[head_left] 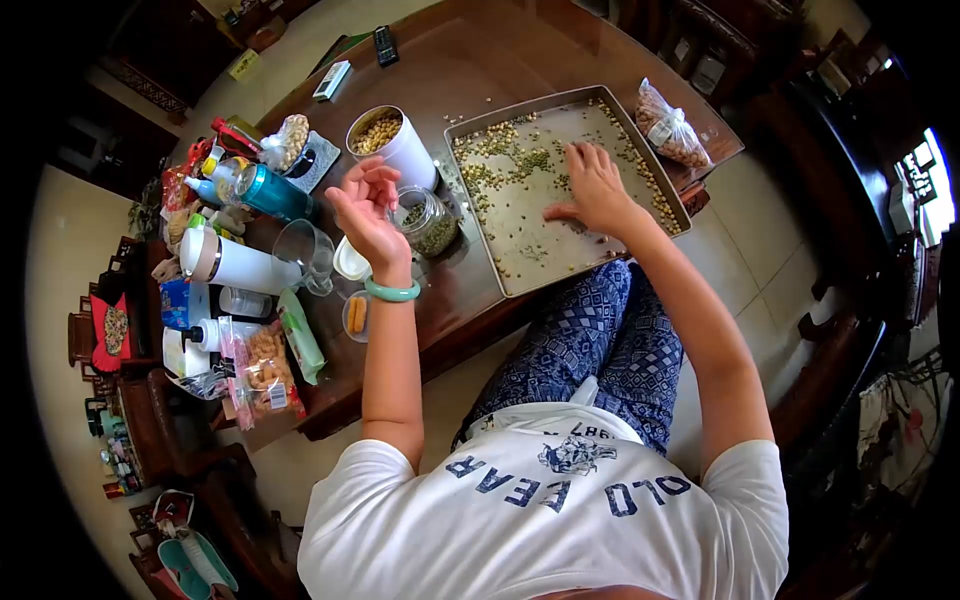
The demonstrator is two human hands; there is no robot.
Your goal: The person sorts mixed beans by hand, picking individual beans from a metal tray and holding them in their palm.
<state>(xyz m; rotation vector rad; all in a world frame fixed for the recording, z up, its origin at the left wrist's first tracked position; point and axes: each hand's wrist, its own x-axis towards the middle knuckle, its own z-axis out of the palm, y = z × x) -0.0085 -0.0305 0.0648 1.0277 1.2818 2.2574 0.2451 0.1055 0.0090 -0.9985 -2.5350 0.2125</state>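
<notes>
My left hand (370,215) is raised palm up with its fingers loosely curled and apart, holding nothing, beside a glass jar (432,225) of green beans. Behind it stands a white canister (400,150) filled with yellowish beans. A rectangular metal tray (545,235) lies on the table at the right, with green beans (535,160) and paler beans scattered mostly over its upper and left parts and along its right side. On the tray's right half rests my right hand (597,190), palm down, thumb spread. Whatever lies under its palm is hidden.
A tied bag of reddish nuts (672,128) sits right of the tray. At the left of the table (455,75) crowd a white bottle (235,262), a blue can (272,192), a clear cup (305,255) and snack bags. A remote (385,45) lies at the far edge.
</notes>
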